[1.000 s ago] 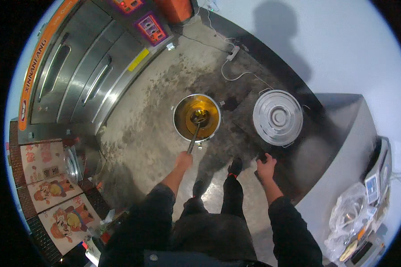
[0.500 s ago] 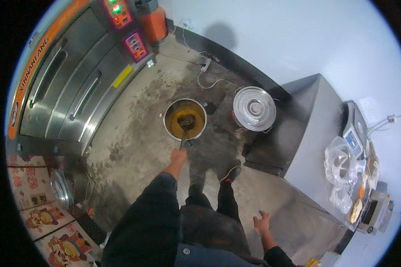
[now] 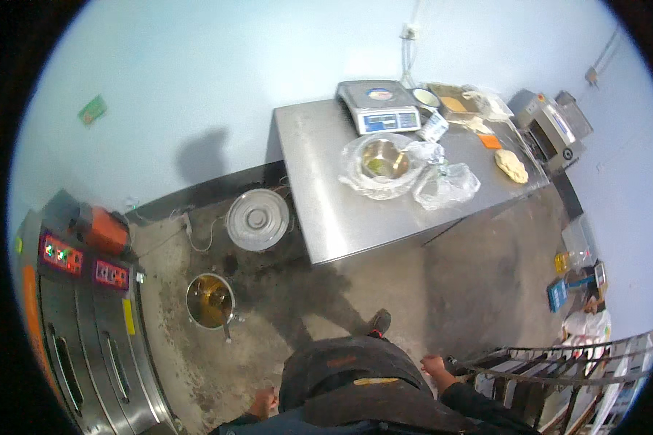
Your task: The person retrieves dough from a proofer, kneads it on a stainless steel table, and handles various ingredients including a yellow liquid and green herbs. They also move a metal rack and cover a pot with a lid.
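My left hand (image 3: 265,401) hangs low beside my dark apron, fingers loosely bent and holding nothing. On the other side my right hand (image 3: 434,365) is also free, its fingers loose, close to a dark metal rack (image 3: 511,375). A steel pot (image 3: 209,328) of yellow-brown liquid stands on the floor ahead to the left. In it rests a ladle (image 3: 227,332), its handle leaning out over the near rim, apart from both hands. The round metal lid (image 3: 257,220) lies beyond the pot, by the table.
A steel table (image 3: 319,225) carries a scale (image 3: 381,109), a plastic-wrapped metal bowl (image 3: 381,159), an orange scraper (image 3: 490,142) and a dough piece (image 3: 511,167). A deck oven (image 3: 87,348) stands left, with an orange bin (image 3: 103,229) behind it. A cable crosses the floor near the wall.
My left hand has let go of the ladle and drawn back to my side. The view has swung right, so the pot now appears further left and the table fully in sight.
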{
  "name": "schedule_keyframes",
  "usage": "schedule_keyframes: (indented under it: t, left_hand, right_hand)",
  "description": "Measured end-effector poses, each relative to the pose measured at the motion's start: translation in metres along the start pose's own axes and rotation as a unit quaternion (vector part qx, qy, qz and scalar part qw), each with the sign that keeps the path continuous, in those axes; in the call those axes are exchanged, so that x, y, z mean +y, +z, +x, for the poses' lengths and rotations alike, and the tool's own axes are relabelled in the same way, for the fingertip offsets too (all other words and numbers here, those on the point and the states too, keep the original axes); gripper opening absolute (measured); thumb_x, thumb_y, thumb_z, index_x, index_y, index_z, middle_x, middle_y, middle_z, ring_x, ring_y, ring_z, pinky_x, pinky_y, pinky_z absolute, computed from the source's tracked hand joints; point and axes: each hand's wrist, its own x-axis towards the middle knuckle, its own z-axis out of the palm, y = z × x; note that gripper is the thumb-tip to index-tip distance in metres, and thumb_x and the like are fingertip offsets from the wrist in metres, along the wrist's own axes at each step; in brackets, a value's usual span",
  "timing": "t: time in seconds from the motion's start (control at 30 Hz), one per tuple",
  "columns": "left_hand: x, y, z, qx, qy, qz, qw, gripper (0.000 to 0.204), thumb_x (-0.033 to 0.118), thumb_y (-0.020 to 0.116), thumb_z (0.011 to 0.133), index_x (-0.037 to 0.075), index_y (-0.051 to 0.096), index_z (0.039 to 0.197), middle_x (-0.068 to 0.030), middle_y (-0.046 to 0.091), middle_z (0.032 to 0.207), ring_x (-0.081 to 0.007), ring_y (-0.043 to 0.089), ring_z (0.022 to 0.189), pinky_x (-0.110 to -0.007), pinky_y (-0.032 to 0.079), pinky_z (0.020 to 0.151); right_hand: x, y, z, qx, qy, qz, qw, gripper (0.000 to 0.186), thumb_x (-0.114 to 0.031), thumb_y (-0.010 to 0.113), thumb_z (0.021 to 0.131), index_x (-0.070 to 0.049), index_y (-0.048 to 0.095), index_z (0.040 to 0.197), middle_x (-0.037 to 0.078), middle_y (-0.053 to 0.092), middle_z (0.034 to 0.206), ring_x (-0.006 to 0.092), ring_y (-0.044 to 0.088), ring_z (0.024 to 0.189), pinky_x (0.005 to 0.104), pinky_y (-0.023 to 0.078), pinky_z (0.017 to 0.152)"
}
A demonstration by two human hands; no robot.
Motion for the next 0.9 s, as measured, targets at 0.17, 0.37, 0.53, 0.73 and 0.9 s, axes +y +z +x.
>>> schedule_keyframes:
  t: [0.17,0.37,0.53,0.73,0.9]
  left_hand:
    - [0.079,-0.006,-0.003,-0.009,-0.046,-0.061,0.997,0.032,0.029,0.059,0.099,0.004,0.068,0.116,-0.0125,0.072,0.092,-0.0280,0.068,0.083,-0.041,0.053,0.073]
    - [0.279,-0.016,0.062,0.120,0.118,-0.251,0.953,0.032,0.026,0.062,0.098,0.001,0.068,0.117,-0.0070,0.071,0.090,-0.0220,0.067,0.077,-0.036,0.053,0.071]
    - [0.562,-0.037,0.005,0.194,0.254,-0.318,0.892,0.031,0.025,0.065,0.096,-0.001,0.069,0.112,-0.0079,0.071,0.089,-0.0154,0.065,0.075,-0.032,0.052,0.069]
    - [0.750,-0.103,0.021,0.435,0.444,-0.103,0.776,0.021,0.013,0.068,0.091,0.001,0.073,0.107,-0.0088,0.074,0.092,-0.0184,0.069,0.084,-0.030,0.053,0.072]
    - [0.932,-0.104,0.064,0.385,0.449,-0.124,0.797,0.047,0.023,0.077,0.082,0.004,0.065,0.123,-0.0128,0.069,0.113,-0.0282,0.068,0.098,-0.041,0.054,0.087]
  right_hand:
    - [-0.022,-0.042,0.042,0.006,0.071,0.128,0.989,0.044,-0.026,0.078,0.085,-0.005,0.072,0.123,0.013,0.077,0.104,0.0236,0.073,0.089,0.0386,0.057,0.077]
    - [0.009,-0.170,0.112,0.079,0.072,0.163,0.981,0.036,-0.026,0.075,0.085,-0.001,0.074,0.111,0.013,0.077,0.096,0.0235,0.073,0.090,0.0394,0.057,0.079]
    - [-0.038,-0.299,0.188,0.200,-0.063,0.152,0.966,0.037,-0.026,0.072,0.085,0.001,0.072,0.110,0.012,0.076,0.092,0.0208,0.072,0.086,0.0353,0.056,0.079]
    - [-0.225,-0.398,0.218,0.186,-0.305,0.273,0.893,0.022,-0.010,0.068,0.093,0.000,0.071,0.113,0.008,0.072,0.093,0.0166,0.070,0.085,0.0311,0.055,0.078]
    - [-0.324,-0.482,0.254,0.111,-0.339,0.288,0.889,0.018,-0.004,0.065,0.095,-0.001,0.070,0.112,0.007,0.070,0.096,0.0154,0.070,0.085,0.0297,0.055,0.076]
